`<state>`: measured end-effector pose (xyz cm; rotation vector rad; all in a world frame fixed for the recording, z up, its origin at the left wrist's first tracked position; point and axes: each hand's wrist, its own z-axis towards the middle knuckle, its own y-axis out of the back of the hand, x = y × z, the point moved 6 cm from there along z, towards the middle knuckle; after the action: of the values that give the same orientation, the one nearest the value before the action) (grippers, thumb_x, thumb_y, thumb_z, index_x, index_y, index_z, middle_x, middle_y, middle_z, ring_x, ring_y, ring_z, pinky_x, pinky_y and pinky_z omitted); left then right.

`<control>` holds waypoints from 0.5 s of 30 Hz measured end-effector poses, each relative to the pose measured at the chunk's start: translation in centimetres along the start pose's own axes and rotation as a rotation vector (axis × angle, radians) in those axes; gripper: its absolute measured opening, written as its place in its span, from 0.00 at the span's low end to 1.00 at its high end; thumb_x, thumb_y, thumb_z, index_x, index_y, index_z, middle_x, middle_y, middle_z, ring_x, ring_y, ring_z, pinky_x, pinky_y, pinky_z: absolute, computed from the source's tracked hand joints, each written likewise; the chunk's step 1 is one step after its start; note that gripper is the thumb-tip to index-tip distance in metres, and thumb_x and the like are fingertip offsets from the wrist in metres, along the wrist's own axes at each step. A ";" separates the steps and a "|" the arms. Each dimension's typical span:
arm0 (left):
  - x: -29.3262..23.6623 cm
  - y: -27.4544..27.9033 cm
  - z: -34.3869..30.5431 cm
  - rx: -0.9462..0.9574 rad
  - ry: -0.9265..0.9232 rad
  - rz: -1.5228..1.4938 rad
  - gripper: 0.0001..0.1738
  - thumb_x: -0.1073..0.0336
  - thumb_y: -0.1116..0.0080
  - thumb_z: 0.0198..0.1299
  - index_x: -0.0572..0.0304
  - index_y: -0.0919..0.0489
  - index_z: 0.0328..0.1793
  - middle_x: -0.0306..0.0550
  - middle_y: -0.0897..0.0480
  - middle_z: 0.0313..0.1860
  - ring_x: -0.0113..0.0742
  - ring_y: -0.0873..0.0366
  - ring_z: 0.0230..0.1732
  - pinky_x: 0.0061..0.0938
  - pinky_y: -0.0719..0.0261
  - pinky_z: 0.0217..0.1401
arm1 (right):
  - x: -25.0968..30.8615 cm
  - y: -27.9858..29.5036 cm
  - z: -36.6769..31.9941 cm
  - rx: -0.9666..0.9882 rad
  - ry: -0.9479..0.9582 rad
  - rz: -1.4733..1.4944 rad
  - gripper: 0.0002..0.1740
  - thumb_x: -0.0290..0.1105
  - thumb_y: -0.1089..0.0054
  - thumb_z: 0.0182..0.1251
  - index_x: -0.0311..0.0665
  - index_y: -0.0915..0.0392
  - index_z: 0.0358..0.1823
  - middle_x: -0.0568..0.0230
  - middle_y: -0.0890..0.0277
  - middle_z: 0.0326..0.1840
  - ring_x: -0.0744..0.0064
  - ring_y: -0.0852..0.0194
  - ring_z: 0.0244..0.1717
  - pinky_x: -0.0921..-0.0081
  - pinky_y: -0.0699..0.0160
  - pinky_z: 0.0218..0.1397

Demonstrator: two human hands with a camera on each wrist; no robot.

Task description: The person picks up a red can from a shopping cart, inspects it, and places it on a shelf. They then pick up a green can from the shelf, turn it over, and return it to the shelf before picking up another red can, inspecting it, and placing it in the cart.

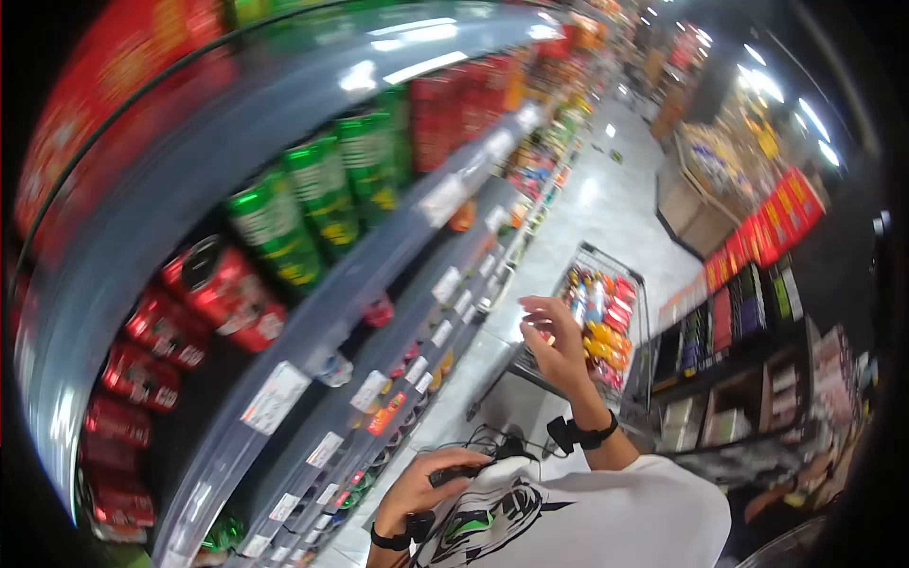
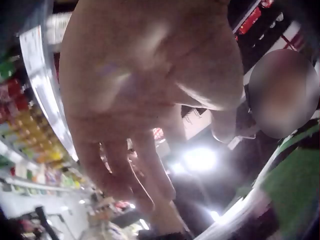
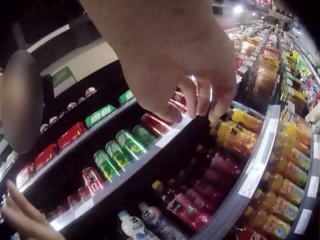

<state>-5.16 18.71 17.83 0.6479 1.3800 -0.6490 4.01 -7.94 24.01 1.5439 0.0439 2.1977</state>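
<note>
My left hand (image 1: pixel 431 488) is low in front of the white shirt, its fingers reaching across; the left wrist view shows its bare palm (image 2: pixel 150 75) with the fingers loosely extended. Higher and to the right, my right hand (image 1: pixel 557 346) is raised with loosely bent fingers and holds nothing. It overlaps the near side of a shopping cart (image 1: pixel 646 355) in the head view. Beside both hands runs a drink shelf (image 1: pixel 402 218) carrying red cans (image 1: pixel 222 293) and green cans (image 1: pixel 275 227). In the right wrist view, bottles of orange drink (image 3: pixel 237 137) show beyond the fingers.
Yellow and red packaged goods (image 1: pixel 608 343) fill the cart. Price tags (image 1: pixel 276 396) line the shelf edges. On the right are a dark shelf unit (image 1: pixel 729 398) with red signs (image 1: pixel 776 222) and a wooden bin (image 1: pixel 701 194). A tiled aisle floor (image 1: pixel 606 180) stretches ahead.
</note>
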 end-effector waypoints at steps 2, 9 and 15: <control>-2.4 -4.1 1.7 0.387 -0.028 -0.174 0.35 0.42 0.37 0.68 0.60 0.20 0.71 0.51 0.20 0.71 0.50 0.27 0.75 0.42 0.36 0.80 | -1.1 2.8 -1.3 0.037 -0.027 0.000 0.16 0.27 0.36 0.69 0.37 0.18 0.57 0.62 0.22 0.53 0.73 0.19 0.50 0.77 0.21 0.50; -11.4 -17.3 9.4 1.049 -0.632 -0.267 0.47 0.28 0.50 0.69 0.41 0.40 0.87 0.60 0.41 0.86 0.70 0.51 0.86 0.75 0.51 0.77 | -5.4 14.4 -6.5 0.053 -0.115 -0.048 0.14 0.29 0.36 0.70 0.38 0.18 0.55 0.61 0.22 0.52 0.72 0.20 0.50 0.74 0.19 0.50; -14.8 -25.9 13.9 1.178 -0.699 -0.699 0.34 0.47 0.39 0.72 0.45 0.29 0.81 0.70 0.35 0.81 0.74 0.39 0.79 0.62 0.38 0.72 | -9.6 24.8 -11.3 0.018 -0.234 -0.137 0.14 0.31 0.37 0.71 0.37 0.19 0.55 0.60 0.22 0.52 0.66 0.19 0.50 0.72 0.18 0.51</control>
<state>-16.35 -8.37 32.77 0.7018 0.4098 -2.0891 -12.09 -31.26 18.20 1.7438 0.0931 1.9052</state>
